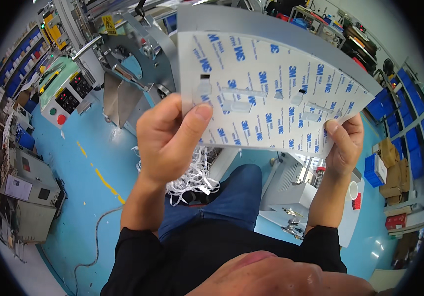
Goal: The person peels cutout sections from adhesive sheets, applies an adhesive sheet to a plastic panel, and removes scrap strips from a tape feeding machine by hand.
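A broad sheet of adhesive backing paper [251, 111], off-white with rows of blue print, is held up in front of me. A plain grey band [271, 32] runs along its far edge. Several small cut-out shapes and dark slots sit across the sheet's middle. My left hand [170, 135] pinches the left edge, thumb on top and fingers curled behind. At the near right corner my right hand [345, 143] grips it too, its thumb pressing on the printed face. The sheet hides part of the machine beyond it.
Shredded white strips [194, 172] are heaped beside my legs. Left stands a machine with a control box [66, 96] of buttons and knobs. A grey cabinet [29, 190] is at far left. Another white machine [293, 200] is under my right forearm; blue bins [375, 170] stand right.
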`<state>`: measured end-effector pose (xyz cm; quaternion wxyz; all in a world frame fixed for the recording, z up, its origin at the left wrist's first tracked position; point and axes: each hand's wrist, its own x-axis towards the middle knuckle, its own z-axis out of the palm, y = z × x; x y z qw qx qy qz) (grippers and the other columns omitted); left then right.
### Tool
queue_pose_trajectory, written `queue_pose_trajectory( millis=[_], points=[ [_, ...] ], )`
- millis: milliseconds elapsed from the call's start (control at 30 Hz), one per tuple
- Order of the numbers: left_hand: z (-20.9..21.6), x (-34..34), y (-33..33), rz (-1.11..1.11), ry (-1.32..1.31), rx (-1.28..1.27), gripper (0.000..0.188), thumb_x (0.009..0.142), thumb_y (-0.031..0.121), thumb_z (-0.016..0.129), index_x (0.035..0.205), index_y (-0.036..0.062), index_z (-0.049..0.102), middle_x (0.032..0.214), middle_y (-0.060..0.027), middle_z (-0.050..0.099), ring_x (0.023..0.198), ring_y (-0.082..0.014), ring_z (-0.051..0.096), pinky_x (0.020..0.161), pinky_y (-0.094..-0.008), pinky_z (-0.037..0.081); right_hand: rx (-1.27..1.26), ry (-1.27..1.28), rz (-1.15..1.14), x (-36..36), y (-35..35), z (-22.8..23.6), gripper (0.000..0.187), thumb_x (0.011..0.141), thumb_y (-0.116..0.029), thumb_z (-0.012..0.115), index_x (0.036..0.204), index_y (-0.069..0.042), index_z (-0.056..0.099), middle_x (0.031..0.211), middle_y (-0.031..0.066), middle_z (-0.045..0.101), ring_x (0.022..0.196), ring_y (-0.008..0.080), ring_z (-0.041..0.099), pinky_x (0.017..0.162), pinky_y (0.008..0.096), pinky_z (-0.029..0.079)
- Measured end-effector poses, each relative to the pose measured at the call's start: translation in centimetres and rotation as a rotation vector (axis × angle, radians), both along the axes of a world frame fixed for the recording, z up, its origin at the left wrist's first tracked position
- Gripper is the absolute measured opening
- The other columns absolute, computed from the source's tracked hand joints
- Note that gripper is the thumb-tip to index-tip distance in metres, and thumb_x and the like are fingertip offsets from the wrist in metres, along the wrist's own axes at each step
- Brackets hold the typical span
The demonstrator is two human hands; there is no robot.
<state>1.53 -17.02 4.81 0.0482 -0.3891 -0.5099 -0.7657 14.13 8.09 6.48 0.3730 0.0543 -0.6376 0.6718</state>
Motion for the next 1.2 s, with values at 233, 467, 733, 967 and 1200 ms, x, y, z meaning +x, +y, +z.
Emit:
queue_pose_trajectory(
  millis=[233, 467, 733, 967, 1200],
  points=[
    [0.5, -1.3, -0.5, -0.024, -0.015, -0.059, 0.014, 0.086, 0.004, 0.059, 0.094, -0.0072, 0.061, 0.082, -0.0074, 0.065, 0.072, -0.007, 0.058, 0.062, -0.0193, 0.045, -0.03, -0.016, 0.004, -0.8, 0.9, -1.5, 0.039, 0.073, -0.002, 0.06, 0.111, 0.008, 0.053, 0.105, 0.0178, 0.061, 0.092, 0.02, 0.06, 0.086, 0.0297, 0.045],
    [-0.7, -2.5, -0.9, -0.112, -0.136, -0.065, 0.012, 0.086, 0.005, 0.061, 0.091, -0.0054, 0.063, 0.08, -0.0054, 0.065, 0.072, -0.0064, 0.058, 0.064, -0.02, 0.046, -0.101, -0.183, 0.09, -1.7, 1.4, -2.7, 0.039, 0.077, -0.004, 0.058, 0.113, 0.01, 0.051, 0.104, 0.0178, 0.061, 0.09, 0.0189, 0.061, 0.085, 0.0278, 0.046],
    [-7.2, -2.4, -4.6, 0.16, -0.269, -0.391, 0.016, 0.084, 0.012, 0.064, 0.075, 0.0005, 0.059, 0.062, 0.002, 0.055, 0.055, -0.0026, 0.047, 0.048, -0.0194, 0.035, -0.033, -0.591, -0.133, -1.8, -1.8, -10.4, 0.021, 0.085, -0.009, 0.058, 0.102, 0.004, 0.061, 0.096, 0.0085, 0.065, 0.085, 0.0115, 0.059, 0.079, 0.0244, 0.046],
    [-15.7, -1.1, -15.9, 0.504, -0.445, -0.576, 0.015, 0.089, 0.015, 0.058, 0.081, 0.0027, 0.058, 0.066, 0.0035, 0.051, 0.059, -0.0035, 0.042, 0.052, -0.0177, 0.032, -0.747, -0.743, 0.196, 0.6, -9.1, -22.5, 0.021, 0.088, -0.008, 0.055, 0.106, 0.002, 0.057, 0.1, 0.0092, 0.063, 0.086, 0.0129, 0.06, 0.075, 0.0251, 0.047],
    [-17.4, 0.0, -22.9, 0.695, -0.594, -0.318, 0.011, 0.09, 0.012, 0.057, 0.096, 0.003, 0.057, 0.079, 0.0028, 0.052, 0.069, -0.0029, 0.045, 0.062, -0.0148, 0.036, -1.204, -0.678, 0.345, -3.8, -10.5, -27.5, 0.019, 0.09, -0.01, 0.052, 0.108, -0.003, 0.051, 0.086, 0.0038, 0.059, 0.064, 0.0084, 0.051, 0.054, 0.0233, 0.041]
  ],
)
